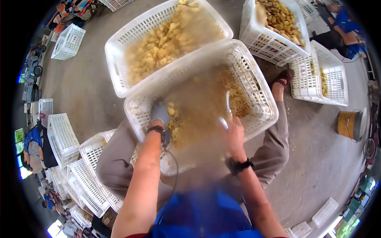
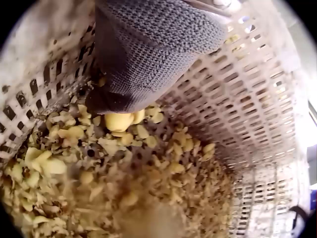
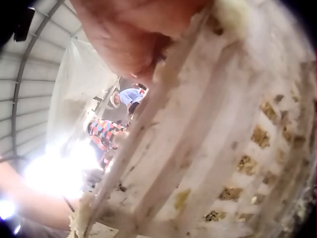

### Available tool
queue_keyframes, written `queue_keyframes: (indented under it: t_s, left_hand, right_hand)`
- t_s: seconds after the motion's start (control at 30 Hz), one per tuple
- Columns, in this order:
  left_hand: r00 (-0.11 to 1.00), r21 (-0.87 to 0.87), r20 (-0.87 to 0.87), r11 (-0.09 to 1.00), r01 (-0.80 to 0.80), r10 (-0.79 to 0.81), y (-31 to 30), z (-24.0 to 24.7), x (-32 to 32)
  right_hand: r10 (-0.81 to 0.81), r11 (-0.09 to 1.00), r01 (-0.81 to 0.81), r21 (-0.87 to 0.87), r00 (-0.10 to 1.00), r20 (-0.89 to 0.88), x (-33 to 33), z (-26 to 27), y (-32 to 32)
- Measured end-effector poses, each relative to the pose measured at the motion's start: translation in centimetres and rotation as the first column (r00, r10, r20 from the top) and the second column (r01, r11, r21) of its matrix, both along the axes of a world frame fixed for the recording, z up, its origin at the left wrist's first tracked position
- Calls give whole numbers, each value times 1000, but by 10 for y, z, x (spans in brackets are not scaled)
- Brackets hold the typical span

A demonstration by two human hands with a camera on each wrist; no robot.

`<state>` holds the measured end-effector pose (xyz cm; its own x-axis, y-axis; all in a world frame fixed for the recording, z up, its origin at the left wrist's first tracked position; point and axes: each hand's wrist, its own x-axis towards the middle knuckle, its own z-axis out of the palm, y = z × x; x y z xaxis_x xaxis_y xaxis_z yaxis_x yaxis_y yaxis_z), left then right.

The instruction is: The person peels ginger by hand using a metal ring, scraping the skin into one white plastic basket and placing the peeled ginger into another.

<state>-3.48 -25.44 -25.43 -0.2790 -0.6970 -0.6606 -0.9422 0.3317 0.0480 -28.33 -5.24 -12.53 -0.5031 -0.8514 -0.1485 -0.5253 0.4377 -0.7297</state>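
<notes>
My left hand (image 1: 160, 113), in a grey knitted glove (image 2: 148, 54), reaches down inside the near white crate (image 1: 265, 99). Its fingers curl over a smooth yellow root piece (image 2: 119, 121), which shows below the fingertips and is partly hidden by the glove. Around it lie pale yellow scraps (image 2: 49, 166) and shavings on the crate floor. My bare right hand (image 1: 235, 137) is at the crate's near right side, gripping a curved metal tool (image 1: 228, 101). In the right wrist view this hand (image 3: 133, 34) is close beside the slatted crate wall (image 3: 173, 134), and the tool is hidden.
Beyond the near crate, another white crate (image 1: 115, 73) holds many knobby yellow roots (image 1: 162, 45) resembling ginger. More filled crates stand at right, including one with roots (image 1: 278, 20). Stacked crates (image 1: 85, 184) are at left. A bucket (image 1: 349, 125) stands right. A blur covers the head view's middle.
</notes>
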Motion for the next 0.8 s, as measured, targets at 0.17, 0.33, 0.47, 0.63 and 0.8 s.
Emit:
queue_keyframes:
  t_s: [0.17,0.33,0.47,0.63,0.8]
  left_hand:
    - [989,-92,123,991,98,-86,-3,-54,-2]
    - [948,-51,-240,972,-228,210,0,-63,-7]
    - [-40,808,-319,250,-534,947,13,-23,-18]
    - [-301,934,-343,358,-4,890,62,16,-19]
    - [-312,902,-363,415,121,878,121,122,-13]
  right_hand:
    - [-23,1000,23,21,999,31,5,13,-10]
    - [4,999,-4,53,1000,1,1,-2,-3]
    - [-28,999,26,44,999,27,0,-7,2]
    - [-13,988,23,-151,998,64,0,-3,9]
    - [-179,979,201,17,826,535,1,0,27]
